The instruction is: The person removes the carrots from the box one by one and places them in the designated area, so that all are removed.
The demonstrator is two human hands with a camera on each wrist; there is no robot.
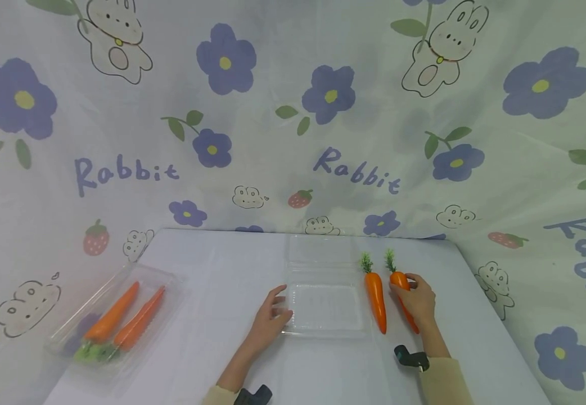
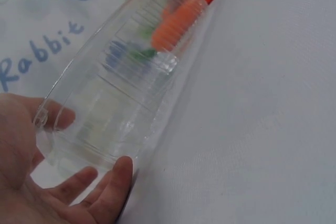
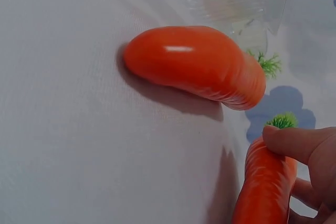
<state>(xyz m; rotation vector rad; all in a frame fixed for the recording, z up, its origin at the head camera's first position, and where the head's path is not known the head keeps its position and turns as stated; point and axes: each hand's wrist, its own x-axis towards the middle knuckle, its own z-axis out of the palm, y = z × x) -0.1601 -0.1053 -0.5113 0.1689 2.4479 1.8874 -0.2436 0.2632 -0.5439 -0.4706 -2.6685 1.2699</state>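
Note:
A clear plastic clamshell box (image 1: 325, 306) lies open on the table, its lid (image 1: 318, 250) folded back. Beside its left edge is my left hand (image 1: 271, 318), fingers spread and touching the rim; in the left wrist view the hand (image 2: 68, 166) reaches round one end of the box (image 2: 121, 103). To the right of the box lies an orange toy carrot (image 1: 375, 301) with a green top. My right hand (image 1: 418, 298) pinches a second toy carrot (image 1: 398, 279) near its leafy end. The right wrist view shows the thumb on that carrot (image 3: 265, 187), near the other carrot (image 3: 194, 66).
At the left of the white table (image 1: 212, 292), another clear plastic box (image 1: 163, 275) holds two orange carrots (image 1: 113, 315) with green tops. A patterned cloth (image 1: 273, 124) with rabbits and flowers hangs behind and round the sides.

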